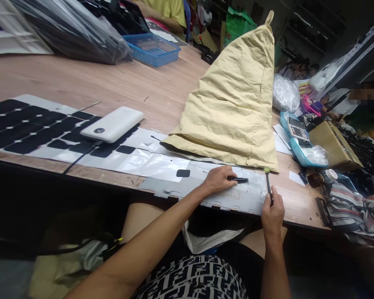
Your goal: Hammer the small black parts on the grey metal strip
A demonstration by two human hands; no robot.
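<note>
By the worktop (296, 201) edge, a black thing (241, 180) is held by the left hand (220, 178), a stick (268, 182) by the right hand (273, 211).

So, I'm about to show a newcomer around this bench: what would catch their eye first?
Most likely the tall cream cloth, peaked like a tent on the table. Next, perhaps, the rounded white device farther left, on sheets with black squares. Closer in, the right hand holds a dark stick with a small green tip.
</note>
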